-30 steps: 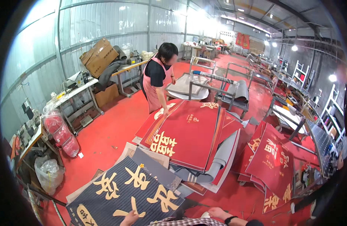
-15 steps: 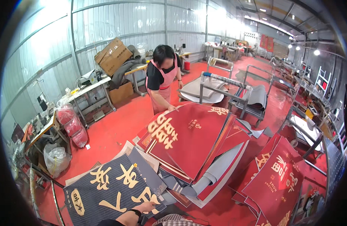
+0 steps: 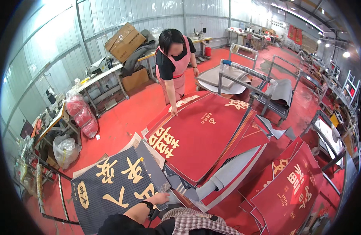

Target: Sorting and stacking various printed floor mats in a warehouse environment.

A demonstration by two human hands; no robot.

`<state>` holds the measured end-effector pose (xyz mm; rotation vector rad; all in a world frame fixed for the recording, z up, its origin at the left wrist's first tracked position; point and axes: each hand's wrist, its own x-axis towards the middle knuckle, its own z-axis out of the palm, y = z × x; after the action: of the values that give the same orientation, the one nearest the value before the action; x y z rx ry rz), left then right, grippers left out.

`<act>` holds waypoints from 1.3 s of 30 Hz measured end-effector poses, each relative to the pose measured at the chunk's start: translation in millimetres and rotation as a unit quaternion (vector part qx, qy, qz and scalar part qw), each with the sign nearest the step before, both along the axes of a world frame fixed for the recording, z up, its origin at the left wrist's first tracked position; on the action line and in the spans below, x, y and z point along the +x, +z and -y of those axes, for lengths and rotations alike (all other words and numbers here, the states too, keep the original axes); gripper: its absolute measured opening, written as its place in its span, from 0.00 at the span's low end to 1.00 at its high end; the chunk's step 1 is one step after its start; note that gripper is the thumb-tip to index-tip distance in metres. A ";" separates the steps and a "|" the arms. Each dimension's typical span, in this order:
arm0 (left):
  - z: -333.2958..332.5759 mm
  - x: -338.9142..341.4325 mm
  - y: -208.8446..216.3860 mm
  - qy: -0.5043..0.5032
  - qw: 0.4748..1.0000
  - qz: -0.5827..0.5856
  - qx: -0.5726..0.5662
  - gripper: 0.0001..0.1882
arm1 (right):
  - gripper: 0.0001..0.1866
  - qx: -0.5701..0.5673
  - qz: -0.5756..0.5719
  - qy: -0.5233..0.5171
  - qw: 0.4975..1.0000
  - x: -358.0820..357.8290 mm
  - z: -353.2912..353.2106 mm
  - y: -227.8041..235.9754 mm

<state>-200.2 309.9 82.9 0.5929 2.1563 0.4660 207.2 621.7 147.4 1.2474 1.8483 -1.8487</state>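
My left hand [image 3: 160,198], below a dark wristband, lies on the right edge of a dark blue ribbed doormat [image 3: 98,199] with cream characters. Its fingers look stretched out over the edge, though the tips are small to make out. That mat lies on other grey and beige mats. Right of it is a stack of red doormats [image 3: 204,145] with cream lettering, and a grey-backed mat [image 3: 227,176] curls out from under them. Across the stack, a co-worker in a pink apron [image 3: 179,74] touches the top red mat with one hand. My right hand is out of view.
More red doormats [image 3: 284,199] are piled at the right. Behind the stack stand a metal cart [image 3: 243,80] and a pile of grey mats [image 3: 223,74]. Along the left wall are sewing tables [image 3: 102,76], red wrapped bundles [image 3: 82,113] and a cardboard box [image 3: 125,42].
The view has shifted. My left hand has slid toward the dark mat's right edge. The top red mat has moved toward me, baring lettering on a mat beneath near the co-worker's hand.
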 end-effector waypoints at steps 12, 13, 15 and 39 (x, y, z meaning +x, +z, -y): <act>-87.5 117.6 30.5 -0.199 0.977 0.055 0.052 0.18 | 0.12 0.104 -0.045 0.191 0.975 -66.9 -197.2 74.7; -94.7 130.6 49.0 -0.252 0.957 0.100 0.108 0.17 | 0.12 0.111 -0.044 0.200 0.972 -67.8 -205.6 80.2; -117.8 151.7 61.9 -0.198 0.948 0.236 0.084 0.18 | 0.12 0.120 -0.050 0.225 0.966 -70.0 -230.7 88.6; -192.8 223.2 217.0 0.000 0.920 0.267 0.286 0.26 | 0.14 0.210 -0.121 0.482 0.842 -97.8 -271.4 141.5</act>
<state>23.0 502.7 299.9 0.6811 1.4858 1.1370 109.4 893.1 288.9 0.0102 2.4257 -1.0758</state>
